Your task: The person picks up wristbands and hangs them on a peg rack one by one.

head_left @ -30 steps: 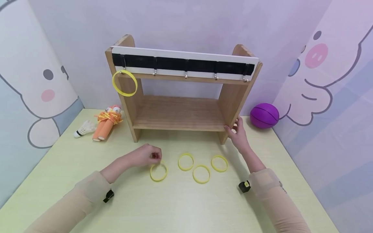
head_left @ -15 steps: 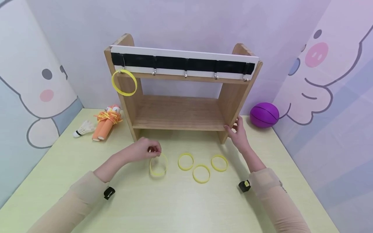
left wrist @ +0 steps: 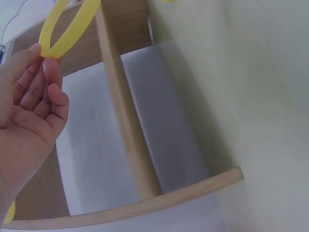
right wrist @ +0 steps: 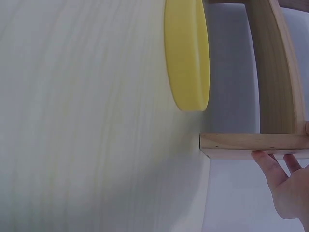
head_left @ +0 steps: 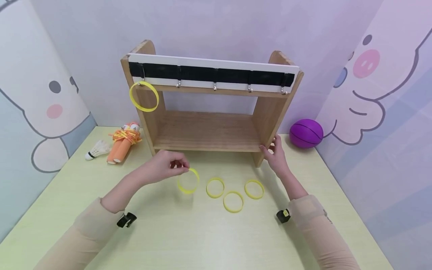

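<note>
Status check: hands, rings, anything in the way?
Left hand pinching a yellow ring, off the table. Right hand gripping wooden rack's right panel. One ring on leftmost hook, three rings flat on table. No obstruction evident in head view.

I see head view bright | pale glare on counter (head_left: 219,242) lower centre, soft shadows lower left | wrist views dimmer, hazy

play corner, cartoon-animal walls (head_left: 398,71)

Shuttlecock (head_left: 98,149) beside orange jump rope (head_left: 121,149); purple ball (head_left: 306,134) well apart.
</note>
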`<state>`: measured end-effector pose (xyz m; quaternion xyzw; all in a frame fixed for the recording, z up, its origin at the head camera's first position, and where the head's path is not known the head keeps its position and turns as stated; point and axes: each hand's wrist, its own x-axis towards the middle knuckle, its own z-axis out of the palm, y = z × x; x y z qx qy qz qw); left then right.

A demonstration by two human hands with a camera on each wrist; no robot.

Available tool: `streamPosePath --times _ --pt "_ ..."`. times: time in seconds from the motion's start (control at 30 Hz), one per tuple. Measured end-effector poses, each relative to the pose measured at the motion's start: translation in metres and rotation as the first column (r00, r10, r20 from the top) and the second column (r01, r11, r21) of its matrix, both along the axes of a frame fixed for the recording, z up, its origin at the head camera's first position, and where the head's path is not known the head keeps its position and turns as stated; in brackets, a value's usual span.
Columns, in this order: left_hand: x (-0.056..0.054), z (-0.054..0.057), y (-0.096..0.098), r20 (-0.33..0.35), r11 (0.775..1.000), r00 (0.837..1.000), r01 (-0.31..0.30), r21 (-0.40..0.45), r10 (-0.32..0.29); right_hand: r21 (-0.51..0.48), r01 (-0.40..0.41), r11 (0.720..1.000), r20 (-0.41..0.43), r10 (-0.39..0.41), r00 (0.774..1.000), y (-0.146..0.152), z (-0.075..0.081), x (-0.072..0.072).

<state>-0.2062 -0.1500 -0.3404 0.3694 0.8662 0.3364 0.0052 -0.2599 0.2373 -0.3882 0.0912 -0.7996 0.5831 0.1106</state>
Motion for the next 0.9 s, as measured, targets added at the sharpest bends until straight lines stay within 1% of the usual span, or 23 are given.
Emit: streamPosePath --times 0.13,0.3,0.43,0.53,0.6,0.67,0.8,0.9 --pt "0.006 0.013 0.004 -0.068 0.999 0.998 -0.015 0.048 0.018 0.002 0.001 1.000 0.002 -0.001 1.000 0.000 -0.001 0.000" --pt "0.012 0.030 0.008 -0.156 0.990 0.985 -0.051 0.129 0.071 0.005 0.004 1.000 -0.001 -0.004 1.000 0.001 -0.001 0.000" --pt "0.015 0.044 0.009 -0.190 0.977 0.973 -0.094 0.193 0.131 0.002 0.006 1.000 -0.004 -0.006 1.000 0.001 -0.001 0.000" --pt "0.017 0.053 0.010 -0.177 0.958 0.968 -0.129 0.257 0.177 0.007 0.006 1.000 -0.004 -0.006 1.000 0.001 -0.001 0.000" --pt "0.017 0.057 0.010 -0.153 0.938 0.967 -0.149 0.314 0.205 0.010 0.007 1.000 -0.003 -0.007 1.000 0.000 -0.001 -0.001" --pt "0.018 0.061 0.011 -0.125 0.911 0.966 -0.166 0.379 0.228 0.009 0.009 1.000 0.001 -0.009 1.000 0.000 0.000 -0.001" --pt "0.019 0.069 0.014 -0.086 0.845 0.956 -0.204 0.494 0.281 0.010 0.013 1.000 0.005 -0.013 1.000 0.001 0.000 -0.001" --pt "0.021 0.076 0.016 -0.071 0.786 0.945 -0.223 0.577 0.320 0.013 0.012 1.000 0.006 -0.013 1.000 0.001 0.000 -0.001"
